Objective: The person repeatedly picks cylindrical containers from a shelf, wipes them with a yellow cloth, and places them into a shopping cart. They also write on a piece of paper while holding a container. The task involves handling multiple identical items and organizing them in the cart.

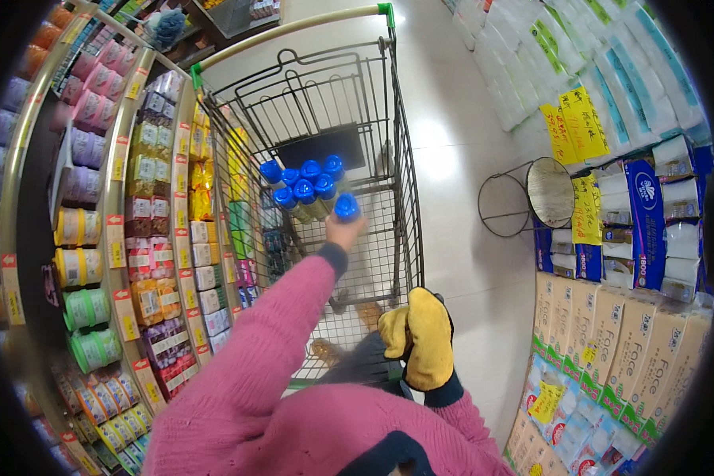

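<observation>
My bare left hand (347, 232) reaches down into a black wire shopping cart (411, 214), wrapped round a bottle with a blue cap (347, 208). Beyond it, several more blue-capped bottles (310, 170) stand close together in the cart, their lower parts partly hidden. A thick yellow glove with a dark side (431, 337) covers my right hand (420, 341), which is by the near right corner of the cart. Inside the glove its fingers do not show, so whether it grips the cart's rim is unclear.
Shelves of colourful packs and tubs (87, 270) line the left, close to the cart. On the right are stacked tissue packs (603, 333) with yellow handwritten signs. A round stool-like wire stand (506, 205) stands on the pale floor. The cart's handle (293, 32) is at the far end.
</observation>
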The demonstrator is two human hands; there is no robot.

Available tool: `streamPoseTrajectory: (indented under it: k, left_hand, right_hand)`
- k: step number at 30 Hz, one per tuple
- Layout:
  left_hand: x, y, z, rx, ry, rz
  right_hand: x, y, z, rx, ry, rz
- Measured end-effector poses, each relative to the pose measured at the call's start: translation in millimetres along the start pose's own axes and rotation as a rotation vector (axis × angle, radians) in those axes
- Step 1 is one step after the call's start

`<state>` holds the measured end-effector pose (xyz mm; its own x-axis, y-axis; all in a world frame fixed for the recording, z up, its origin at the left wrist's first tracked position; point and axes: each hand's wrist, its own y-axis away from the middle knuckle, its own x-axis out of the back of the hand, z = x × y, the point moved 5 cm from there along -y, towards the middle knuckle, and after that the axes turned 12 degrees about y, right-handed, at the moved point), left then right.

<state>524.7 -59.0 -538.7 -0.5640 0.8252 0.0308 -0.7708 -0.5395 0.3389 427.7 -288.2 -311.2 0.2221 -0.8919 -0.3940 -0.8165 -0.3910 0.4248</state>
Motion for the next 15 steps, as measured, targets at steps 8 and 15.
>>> streamPoseTrajectory:
  k: [8, 15]
  left_hand:
    - [-30.7, -82.8, -28.0, 0.121, -0.248, 0.128]
    - [-27.8, -82.3, -0.4, 0.249, -0.1, 0.005]
  right_hand:
    - [6.2, -0.7, 9.7, 0.017, 0.097, 0.128]
    - [-0.2, 2.4, 6.6, 0.022, 0.041, 0.104]
